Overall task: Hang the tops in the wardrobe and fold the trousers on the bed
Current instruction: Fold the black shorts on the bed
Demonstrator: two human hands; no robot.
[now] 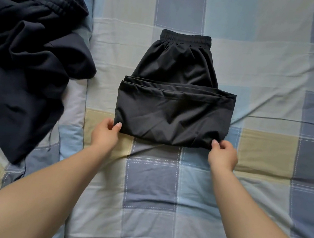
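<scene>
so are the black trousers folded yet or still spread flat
Partly folded: the black trousers have their legs doubled up in layers, the waistband still uncovered. Both hands pinch the near corners.

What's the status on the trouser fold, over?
Left hand and right hand each pinch a near corner of the black trousers. Folded partway, waistband far. Dark clothes pile lies left, apart.

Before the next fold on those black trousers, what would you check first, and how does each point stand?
1. Left hand pinches the near left corner of the black trousers: ok.
2. Right hand pinches the near right corner: ok.
3. Folded leg edges lie level across the seat: ok, nearly even.
4. Waistband lies flat, uncovered, ready to receive the fold: ok.
5. Bedsheet beyond the waistband smooth: not ok, a few creases.
6. Dark clothes pile on the left stays apart from the trousers: ok.
</scene>
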